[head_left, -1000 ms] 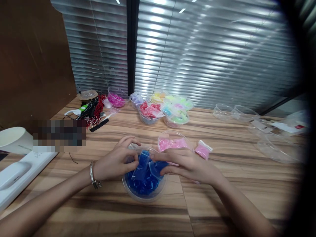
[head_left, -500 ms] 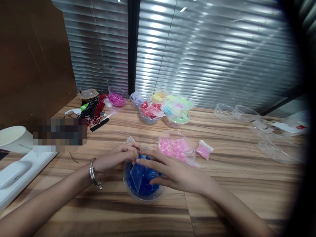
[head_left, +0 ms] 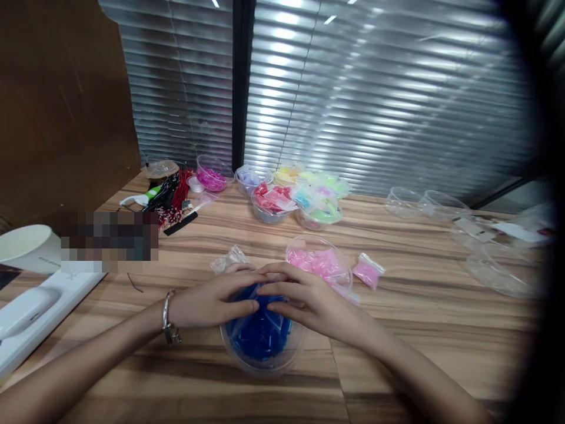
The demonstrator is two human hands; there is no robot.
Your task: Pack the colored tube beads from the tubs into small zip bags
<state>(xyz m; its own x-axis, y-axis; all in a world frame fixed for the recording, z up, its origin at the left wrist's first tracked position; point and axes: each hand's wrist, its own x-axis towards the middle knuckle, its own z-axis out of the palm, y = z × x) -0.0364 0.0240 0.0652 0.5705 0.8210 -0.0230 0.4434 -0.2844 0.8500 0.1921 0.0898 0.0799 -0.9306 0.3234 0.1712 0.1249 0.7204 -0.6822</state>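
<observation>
A round clear bowl point(head_left: 265, 368) of blue packets point(head_left: 262, 338) stands on the wooden table near the front middle. Over its back left part lies my left hand point(head_left: 223, 297), fingers stretched out and thumb apart, touching the packets or just above them. From the right, my right hand point(head_left: 304, 294) reaches over the same bowl with its fingers spread, its fingertips near those of my left hand. No held object shows in either hand. A crumpled clear bag point(head_left: 229, 258) lies just behind my left hand. Behind my right hand is a bowl of pink packets point(head_left: 324, 265).
A small pink bag point(head_left: 369, 271) lies right of the pink bowl. Further back stand bowls of red packets point(head_left: 273, 197) and green packets point(head_left: 324, 206). Clear empty bowls point(head_left: 445, 206) are at the right. Red and black wires point(head_left: 176, 197), a paper cup point(head_left: 29, 247) and a white device point(head_left: 48, 309) are at the left.
My left hand has opened from curled fingers and spread over the bowl, with its thumb further right. The crumpled bag behind it shows more. The view has shifted slightly.
</observation>
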